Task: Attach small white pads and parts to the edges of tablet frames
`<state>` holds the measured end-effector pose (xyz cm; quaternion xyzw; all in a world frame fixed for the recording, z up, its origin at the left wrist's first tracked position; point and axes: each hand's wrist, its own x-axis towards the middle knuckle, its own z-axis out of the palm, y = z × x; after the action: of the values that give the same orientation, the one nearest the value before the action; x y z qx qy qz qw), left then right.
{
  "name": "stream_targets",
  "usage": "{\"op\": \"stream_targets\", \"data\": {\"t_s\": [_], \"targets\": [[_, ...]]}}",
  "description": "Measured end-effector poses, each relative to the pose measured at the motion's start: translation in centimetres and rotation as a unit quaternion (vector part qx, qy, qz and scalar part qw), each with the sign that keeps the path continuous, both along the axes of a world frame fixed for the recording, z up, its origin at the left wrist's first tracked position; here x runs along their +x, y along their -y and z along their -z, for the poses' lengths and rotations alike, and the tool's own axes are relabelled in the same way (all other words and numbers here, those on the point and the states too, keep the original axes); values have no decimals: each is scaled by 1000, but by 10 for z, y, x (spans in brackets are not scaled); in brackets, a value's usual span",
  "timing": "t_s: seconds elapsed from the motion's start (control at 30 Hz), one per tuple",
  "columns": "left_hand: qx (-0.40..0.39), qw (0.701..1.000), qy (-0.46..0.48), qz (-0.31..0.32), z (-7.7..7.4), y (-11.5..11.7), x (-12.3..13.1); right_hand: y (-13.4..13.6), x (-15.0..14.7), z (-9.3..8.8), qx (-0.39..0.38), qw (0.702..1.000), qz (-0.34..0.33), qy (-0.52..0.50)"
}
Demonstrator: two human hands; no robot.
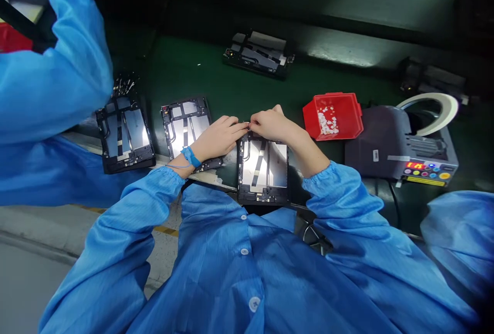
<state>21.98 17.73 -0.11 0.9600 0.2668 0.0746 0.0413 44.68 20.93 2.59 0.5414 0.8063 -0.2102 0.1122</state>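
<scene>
An opened tablet [277, 167] with bare silvery plates and a black frame lies in front of me at the table edge. My left hand [221, 137], with a blue wrist strap, reaches to its upper left corner; the fingers are pressed together at the tips. Beside it, my right hand [271, 124] is closed with curled fingers at the tablet's top edge. Anything pinched between the fingertips is hidden or too small to name. Under my left wrist lies a second opened tablet [189, 110], partly covered by that hand.
A red bin [349, 130] with small white pieces stands right of my hands, next to a tape dispenser [376, 141] with a lit display. More opened tablets lie left [133, 130] and further back [258, 56]. A co-worker's blue sleeve [77, 66] reaches in at left.
</scene>
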Motion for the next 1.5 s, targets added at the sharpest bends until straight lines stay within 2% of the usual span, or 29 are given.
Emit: {"op": "stream_targets", "data": {"t_s": [0.13, 0.2, 0.27, 0.33, 0.37, 0.47, 0.53, 0.57, 0.6, 0.67, 0.73, 0.8, 0.87, 0.93, 0.97, 1.0, 1.03, 1.1, 1.17, 1.2, 1.23, 1.3, 1.37, 1.43, 1.5], "targets": [[41, 998, -46, 9, -6, 5, 3, 2, -3, -5, 12, 999, 30, -30], [60, 996, -65, 6, -10, 10, 4, 24, 3, -10, 65, 988, 88, -110], [70, 995, -71, 5, -15, 14, 6, 63, 17, -12, 105, 948, 173, -244], [69, 995, -67, -1, -21, 16, 9, 114, 35, -9, 99, 870, 266, -402], [68, 996, -63, -6, -23, 16, 11, 139, 45, -5, 88, 813, 316, -482], [88, 994, -60, -32, -29, 9, 18, 197, 78, 16, 114, 594, 457, -652], [106, 991, -64, -44, -32, 5, 23, 213, 106, 29, 180, 466, 531, -684], [112, 990, -67, -46, -34, 4, 25, 215, 122, 35, 213, 420, 560, -682], [116, 990, -73, -46, -36, 3, 27, 213, 138, 39, 241, 387, 581, -674], [124, 987, -90, -39, -40, 3, 30, 204, 168, 44, 270, 358, 606, -657], [135, 984, -109, -37, -44, 4, 32, 195, 188, 45, 279, 370, 618, -635], [131, 983, -123, -39, -47, 6, 34, 193, 193, 40, 317, 401, 623, -591], [105, 986, -122, -51, -47, 12, 36, 203, 185, 30, 395, 437, 616, -523], [67, 989, -105, -81, -43, 19, 37, 221, 172, 13, 471, 480, 575, -467], [51, 989, -100, -92, -40, 23, 37, 227, 167, 3, 480, 508, 539, -469], [40, 989, -96, -102, -35, 26, 37, 230, 163, -8, 461, 554, 489, -492], [32, 989, -95, -110, -31, 29, 37, 228, 158, -20, 415, 613, 434, -514], [20, 987, -95, -129, -24, 35, 37, 204, 145, -43, 282, 744, 305, -524], [9, 985, -89, -145, -20, 41, 37, 158, 122, -60, 148, 860, 167, -458], [3, 985, -83, -149, -18, 44, 37, 129, 107, -65, 96, 904, 101, -404], [-3, 985, -76, -153, -18, 46, 37, 99, 92, -66, 52, 935, 45, -349], [-13, 985, -67, -157, -16, 49, 37, 42, 63, -60, -14, 968, -47, -247], [-22, 985, -59, -159, -14, 50, 36, -2, 43, -44, -58, 980, -111, -157], [-29, 985, -49, -161, -11, 49, 35, -27, 33, -27, -89, 979, -149, -108], [-34, 986, -34, -160, -8, 49, 34, -37, 31, -14, -108, 976, -162, -94]]}}
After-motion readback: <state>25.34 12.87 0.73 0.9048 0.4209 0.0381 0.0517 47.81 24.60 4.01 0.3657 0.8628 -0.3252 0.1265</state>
